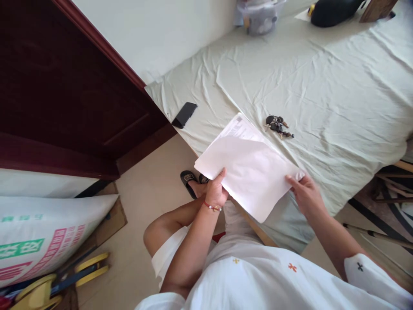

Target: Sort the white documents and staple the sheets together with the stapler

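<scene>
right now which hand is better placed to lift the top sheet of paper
Probably the right hand: it pinches the papers at their rightmost corner. The left hand grips the edge nearest the body, so it seems better placed to steady them.

We see soft, fairly even light, though we cannot tell its source. The white sheets look so pale that we barely make out their print, while the dark red door sinks almost to black. Faint shadows line the folds of the tablecloth. Toward the edges we notice stretched shapes, and lettering on the sack looks soft.
</scene>
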Tool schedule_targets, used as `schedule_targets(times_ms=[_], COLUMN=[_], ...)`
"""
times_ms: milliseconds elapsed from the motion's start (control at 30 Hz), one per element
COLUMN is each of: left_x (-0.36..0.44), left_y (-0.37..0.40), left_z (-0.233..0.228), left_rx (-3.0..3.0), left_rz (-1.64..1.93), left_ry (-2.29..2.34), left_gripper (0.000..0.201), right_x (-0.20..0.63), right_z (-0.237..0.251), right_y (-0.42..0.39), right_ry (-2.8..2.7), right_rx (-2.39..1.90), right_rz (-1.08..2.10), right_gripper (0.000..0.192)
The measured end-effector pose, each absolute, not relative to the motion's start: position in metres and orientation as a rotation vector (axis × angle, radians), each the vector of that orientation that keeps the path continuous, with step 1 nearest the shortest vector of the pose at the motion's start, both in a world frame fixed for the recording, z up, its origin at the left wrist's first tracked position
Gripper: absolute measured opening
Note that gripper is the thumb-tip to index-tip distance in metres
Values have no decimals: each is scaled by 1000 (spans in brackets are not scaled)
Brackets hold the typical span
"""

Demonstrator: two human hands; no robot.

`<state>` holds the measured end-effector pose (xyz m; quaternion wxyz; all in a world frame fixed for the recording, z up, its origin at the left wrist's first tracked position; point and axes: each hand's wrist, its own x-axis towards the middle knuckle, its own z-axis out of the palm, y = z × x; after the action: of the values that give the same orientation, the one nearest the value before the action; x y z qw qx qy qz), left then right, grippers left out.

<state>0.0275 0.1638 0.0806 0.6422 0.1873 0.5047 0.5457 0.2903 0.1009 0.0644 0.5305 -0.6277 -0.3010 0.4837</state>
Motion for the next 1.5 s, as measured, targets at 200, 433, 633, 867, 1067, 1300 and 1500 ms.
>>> schedule_targets(times_ms=[200, 433, 633, 867, 1067, 1300, 1500], left_x=[17, 28, 28, 24, 23, 23, 23], left_y=[170, 171, 169, 168, 166, 165, 167], left_z=[99, 74, 72, 66, 64, 64, 64], left_rx=[439, 500, 502, 501, 519, 513, 513], left_rz=[931, 712, 737, 755, 741, 743, 730], left_ry=[1100, 1025, 987, 990, 981, 979, 981], left_gripper=[68, 67, 72, 67, 61, 66, 67], right_x=[311, 268, 259, 266, 270, 271, 279], right_z=[127, 134, 100, 101, 97, 100, 103], right_y=[139, 204, 230, 233, 236, 237, 245], right_ry=[-1337, -2000, -2132, -2034, -1945, -1869, -2143], right_rx=[-1537, -1275, -1199, -1171, -1222, -1262, -1030], right_rz=[230, 260, 462, 626, 856, 1020, 711], right_gripper=[35, 27, 23, 23, 24, 25, 19])
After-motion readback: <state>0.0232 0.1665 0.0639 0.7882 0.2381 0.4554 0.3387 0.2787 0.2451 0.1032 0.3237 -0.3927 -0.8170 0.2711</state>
